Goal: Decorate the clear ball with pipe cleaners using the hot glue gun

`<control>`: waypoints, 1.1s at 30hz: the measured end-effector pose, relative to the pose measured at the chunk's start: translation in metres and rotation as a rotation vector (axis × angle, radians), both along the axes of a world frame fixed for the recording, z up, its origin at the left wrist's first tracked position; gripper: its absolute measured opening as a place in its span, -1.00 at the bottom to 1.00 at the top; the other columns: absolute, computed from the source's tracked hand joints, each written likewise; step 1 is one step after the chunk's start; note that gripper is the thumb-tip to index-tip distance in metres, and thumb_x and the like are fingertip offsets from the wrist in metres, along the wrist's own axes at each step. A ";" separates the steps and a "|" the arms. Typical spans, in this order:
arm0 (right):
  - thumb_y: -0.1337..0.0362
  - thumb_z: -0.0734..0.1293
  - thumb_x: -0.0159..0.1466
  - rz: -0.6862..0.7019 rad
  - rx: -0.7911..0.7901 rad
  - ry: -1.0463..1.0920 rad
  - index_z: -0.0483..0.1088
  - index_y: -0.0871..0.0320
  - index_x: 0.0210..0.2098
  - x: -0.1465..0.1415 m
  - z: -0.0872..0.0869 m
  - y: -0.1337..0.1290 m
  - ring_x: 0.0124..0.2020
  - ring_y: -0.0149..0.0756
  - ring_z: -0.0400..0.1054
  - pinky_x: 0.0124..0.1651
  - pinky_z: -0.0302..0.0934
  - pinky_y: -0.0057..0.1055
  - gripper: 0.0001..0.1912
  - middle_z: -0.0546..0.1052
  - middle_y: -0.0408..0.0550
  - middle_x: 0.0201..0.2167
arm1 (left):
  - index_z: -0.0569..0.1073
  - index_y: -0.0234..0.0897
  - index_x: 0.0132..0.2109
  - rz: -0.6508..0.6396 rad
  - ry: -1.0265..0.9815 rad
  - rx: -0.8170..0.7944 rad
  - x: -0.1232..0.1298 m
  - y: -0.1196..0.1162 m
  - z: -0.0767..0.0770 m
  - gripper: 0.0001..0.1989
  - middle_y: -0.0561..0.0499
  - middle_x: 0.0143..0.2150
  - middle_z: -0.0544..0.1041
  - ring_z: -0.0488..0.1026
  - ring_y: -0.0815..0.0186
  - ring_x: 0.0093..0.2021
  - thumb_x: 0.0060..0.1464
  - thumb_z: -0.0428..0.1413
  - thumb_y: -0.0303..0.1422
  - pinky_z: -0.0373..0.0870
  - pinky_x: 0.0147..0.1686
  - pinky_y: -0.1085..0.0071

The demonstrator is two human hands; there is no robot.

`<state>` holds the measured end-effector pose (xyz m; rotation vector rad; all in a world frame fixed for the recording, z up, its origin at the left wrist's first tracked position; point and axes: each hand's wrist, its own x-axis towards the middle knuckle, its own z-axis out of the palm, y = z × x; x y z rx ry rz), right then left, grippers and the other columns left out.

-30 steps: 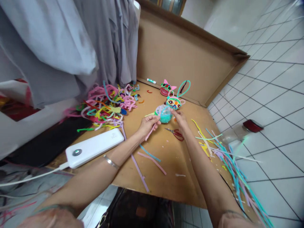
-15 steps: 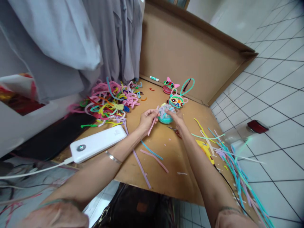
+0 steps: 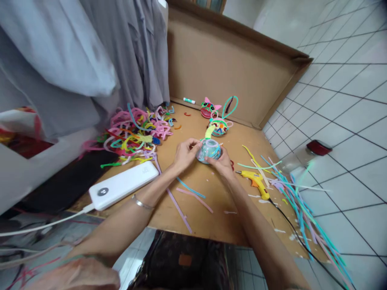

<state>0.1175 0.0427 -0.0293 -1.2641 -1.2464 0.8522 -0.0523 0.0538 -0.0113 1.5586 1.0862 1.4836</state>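
Between my hands is a small, round, clear plastic container (image 3: 209,149) with blue and teal pipe cleaner around it. My left hand (image 3: 186,154) pinches its left side. My right hand (image 3: 223,163) is closed around the right side, thumb across the front. A thick pale-yellow strip (image 3: 209,132) sticks up just behind the container; I cannot tell if it is joined on. Beyond stand two pipe-cleaner animal heads, one with pink ears (image 3: 208,108) and one with round ears and a teal loop (image 3: 219,125). Red scissor handles (image 3: 232,164) show partly beside my right hand.
A tangled pile of pipe cleaners (image 3: 136,131) and a white power bank (image 3: 123,184) are at left. At right lie a yellow glue gun (image 3: 256,183) and long pipe cleaners (image 3: 298,201). Cardboard (image 3: 229,64) stands behind; a glue stick (image 3: 189,100) lies near it.
The container has been tilted, so its round opening shows now. The pink pipe cleaner that hung from my left hand no longer shows there. The view has shifted slightly right.
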 end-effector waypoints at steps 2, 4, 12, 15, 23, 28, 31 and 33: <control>0.13 0.62 -0.31 -0.049 -0.032 0.086 0.29 0.07 -0.04 0.000 -0.001 -0.015 0.00 -0.06 0.46 0.16 0.31 -0.07 -0.14 0.55 0.00 -0.03 | 0.52 -0.32 -0.33 -0.012 0.045 0.028 0.001 -0.004 0.003 -0.73 0.03 -0.43 0.56 0.36 0.38 -0.46 0.13 0.13 -0.18 0.29 -0.37 0.46; 0.14 0.64 -0.33 -0.032 -0.073 0.172 0.27 0.06 -0.07 0.005 -0.002 -0.032 0.01 -0.08 0.47 0.15 0.33 -0.10 -0.14 0.55 0.03 -0.01 | 0.54 -0.31 -0.30 -0.027 0.126 0.084 0.004 -0.012 0.007 -0.72 0.00 -0.38 0.59 0.42 0.35 -0.41 0.15 0.10 -0.17 0.33 -0.32 0.44; 0.12 0.65 -0.21 0.180 -0.147 0.195 0.40 0.07 -0.14 0.037 0.014 -0.077 0.02 -0.16 0.47 0.19 0.31 -0.17 -0.32 0.58 -0.03 -0.05 | 0.56 -0.28 -0.27 -0.169 0.403 0.444 0.018 -0.047 0.013 -0.76 -0.06 -0.32 0.64 0.52 0.30 -0.31 0.25 0.08 -0.25 0.39 -0.20 0.39; 0.12 0.64 -0.17 0.221 -0.179 0.197 0.44 0.08 -0.16 0.041 0.023 -0.073 -0.04 -0.19 0.49 0.12 0.34 -0.21 -0.39 0.61 -0.07 -0.12 | 0.56 -0.29 -0.28 -0.175 0.394 0.391 0.018 -0.050 0.017 -0.76 -0.02 -0.37 0.63 0.50 0.35 -0.38 0.24 0.10 -0.25 0.37 -0.28 0.45; 0.00 0.61 -0.18 0.103 -0.136 0.109 0.40 0.09 -0.24 0.045 0.014 -0.060 -0.23 -0.27 0.44 -0.07 0.35 -0.25 -0.41 0.54 -0.11 -0.31 | 0.55 -0.33 -0.31 -0.256 0.376 0.164 0.011 -0.049 0.028 -0.71 0.04 -0.47 0.59 0.41 0.43 -0.52 0.21 0.11 -0.19 0.32 -0.42 0.51; -0.08 0.57 -0.14 0.087 -0.101 0.046 0.38 0.08 -0.25 0.043 0.008 -0.060 -0.26 -0.27 0.40 -0.09 0.36 -0.24 -0.41 0.50 -0.10 -0.31 | 0.53 -0.32 -0.31 -0.231 0.455 0.227 0.010 -0.052 0.030 -0.75 0.08 -0.50 0.56 0.35 0.48 -0.56 0.23 0.11 -0.25 0.29 -0.45 0.55; -0.06 0.56 -0.11 0.008 -0.041 -0.020 0.40 0.09 -0.20 0.040 0.009 -0.064 -0.22 -0.23 0.42 -0.05 0.37 -0.19 -0.42 0.53 -0.04 -0.25 | 0.54 -0.32 -0.30 -0.170 0.551 0.390 0.010 -0.054 0.029 -0.78 0.08 -0.51 0.55 0.33 0.50 -0.57 0.25 0.10 -0.30 0.27 -0.47 0.56; -0.01 0.53 -0.05 -0.048 0.036 -0.064 0.41 0.09 -0.20 0.038 0.010 -0.068 -0.18 -0.21 0.44 0.00 0.36 -0.16 -0.50 0.54 -0.02 -0.20 | 0.55 -0.31 -0.28 -0.128 0.631 0.525 0.010 -0.055 0.029 -0.79 0.05 -0.50 0.57 0.38 0.47 -0.56 0.26 0.08 -0.33 0.28 -0.46 0.55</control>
